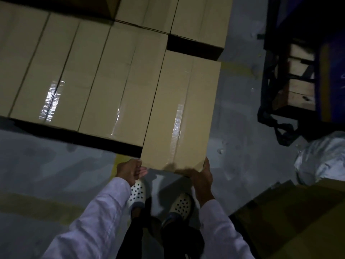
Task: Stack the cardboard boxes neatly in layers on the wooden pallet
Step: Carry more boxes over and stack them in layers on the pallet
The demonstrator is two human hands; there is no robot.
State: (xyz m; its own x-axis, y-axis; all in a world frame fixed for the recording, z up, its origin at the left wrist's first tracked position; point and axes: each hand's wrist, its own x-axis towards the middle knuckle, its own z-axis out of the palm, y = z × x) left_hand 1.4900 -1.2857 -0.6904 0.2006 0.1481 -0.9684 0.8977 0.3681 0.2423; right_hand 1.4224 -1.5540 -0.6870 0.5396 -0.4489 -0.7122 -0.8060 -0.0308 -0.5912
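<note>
Head view: the fingers point(186, 171) of my right hand point(200, 176) lie wrapped round the near right corner of the box point(179, 113), with the thumb up its right side. They are blurred, so I cannot say how firm the grip is. My left hand point(131, 171), at 9 o'clock from the right one, is loosely open. Its fingertips point(143, 171) just touch the near left corner and hold nothing.

The box lies at the 3 o'clock end of the row point(84, 71), long side against its neighbour. Its near end sticks out toward 6 o'clock, past the front edge of the row. The pallet under the stack is hidden from me.

I judge the step is to seat this box flush. To do it well, I should lay both palms flat on the near face and push evenly toward 12 o'clock until the front edges make one line. Pushing at one corner only would probably turn the box and open a gap. The far boxes point(197, 21) at 12 o'clock stand near its far end, and I cannot tell how much room is left.
</note>
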